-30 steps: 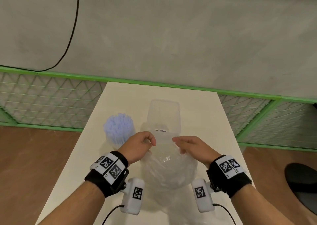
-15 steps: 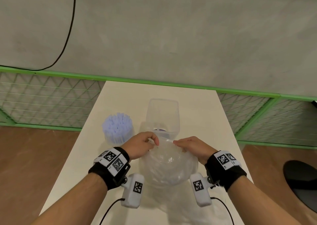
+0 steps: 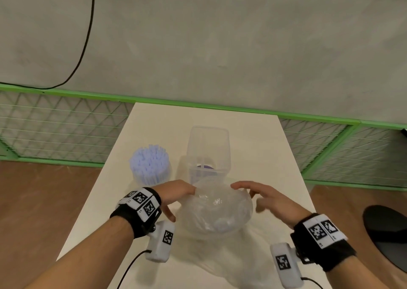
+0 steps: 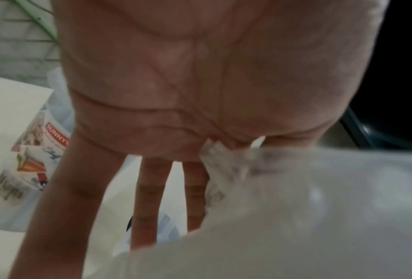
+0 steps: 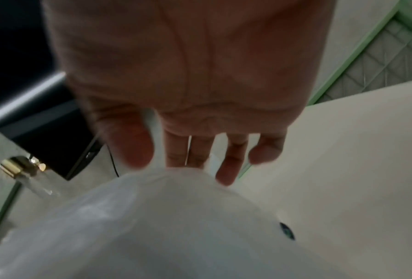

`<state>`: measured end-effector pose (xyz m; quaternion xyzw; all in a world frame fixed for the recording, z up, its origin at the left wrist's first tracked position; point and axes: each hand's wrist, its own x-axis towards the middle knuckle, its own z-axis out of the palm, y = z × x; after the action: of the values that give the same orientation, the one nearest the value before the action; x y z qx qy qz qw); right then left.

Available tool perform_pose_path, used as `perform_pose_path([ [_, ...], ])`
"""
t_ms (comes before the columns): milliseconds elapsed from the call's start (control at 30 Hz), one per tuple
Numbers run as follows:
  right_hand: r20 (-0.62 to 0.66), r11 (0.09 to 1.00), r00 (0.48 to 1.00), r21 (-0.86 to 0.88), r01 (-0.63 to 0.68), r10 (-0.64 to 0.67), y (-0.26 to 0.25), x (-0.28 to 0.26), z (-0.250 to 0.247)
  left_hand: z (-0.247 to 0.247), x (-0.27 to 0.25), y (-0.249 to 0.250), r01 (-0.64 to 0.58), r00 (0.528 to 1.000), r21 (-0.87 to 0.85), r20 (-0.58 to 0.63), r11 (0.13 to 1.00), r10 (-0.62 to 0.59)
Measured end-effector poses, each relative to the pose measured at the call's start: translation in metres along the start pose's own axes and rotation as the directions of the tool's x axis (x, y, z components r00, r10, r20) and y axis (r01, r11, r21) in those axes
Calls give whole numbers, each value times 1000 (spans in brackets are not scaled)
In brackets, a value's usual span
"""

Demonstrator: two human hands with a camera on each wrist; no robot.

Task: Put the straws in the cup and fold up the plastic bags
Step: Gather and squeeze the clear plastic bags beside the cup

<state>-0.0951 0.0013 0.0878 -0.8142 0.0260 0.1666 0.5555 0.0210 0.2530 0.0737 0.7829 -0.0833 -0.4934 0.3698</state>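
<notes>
Both hands have spread open from pinching the plastic bag (image 3: pixel 218 209).

Cream table (image 3: pixel 259 147) runs away from the viewer toward a grey wall (image 3: pixel 220 41). Green-framed wire mesh fence (image 3: pixel 55 130) stands behind the far edge of the table and on both sides. Black cable (image 3: pixel 87 37) hangs down the wall at upper left and curves off leftward above the fence rail. Brown wood-look floor (image 3: pixel 44 200) shows left and right of the table. Dark round object (image 3: pixel 387 233) sits on the floor at right; identity unclear. Clear rectangular plastic container (image 3: pixel 208 149) stands upright at table centre, something purple low inside it, too indistinct to name.
</notes>
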Motion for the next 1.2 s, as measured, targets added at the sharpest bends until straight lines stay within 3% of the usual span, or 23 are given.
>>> perform_pose_path([
  [133, 23, 977, 999, -208, 38, -34, 22, 0, -6, -3, 0, -12, -63, 998, -58, 27, 996, 65],
  [367, -114, 995, 990, -60, 76, -82, 25, 14, -12, -4, -10, -25, -328, 944, -109, -63, 938, 323],
  [567, -165, 995, 983, -78, 67, -79, 30, 17, -11, 1, -15, -48, -310, 950, -369, -95, 876, 296],
  [767, -241, 997, 968, 3, 79, -76, 38, 22, -3, 12, -16, -71, -474, 878, -82, -112, 876, 465],
  [900, -280, 983, 959, 155, 98, -52, 36, 22, 2, 9, -14, -63, -600, 779, 4, -228, 800, 584],
  [1000, -252, 989, 966, 116, 90, -59, 38, 20, -3, 4, -7, -63, -595, 757, 104, -261, 797, 599],
  [1100, -72, 991, 997, 131, 31, -22, 42, 15, -4, 3, 2, -68, -588, 738, 201, -262, 783, 622],
  [1200, -138, 989, 988, 116, 88, -72, 45, 15, 3, 5, 8, -72, -597, 714, 241, -276, 765, 644],
])
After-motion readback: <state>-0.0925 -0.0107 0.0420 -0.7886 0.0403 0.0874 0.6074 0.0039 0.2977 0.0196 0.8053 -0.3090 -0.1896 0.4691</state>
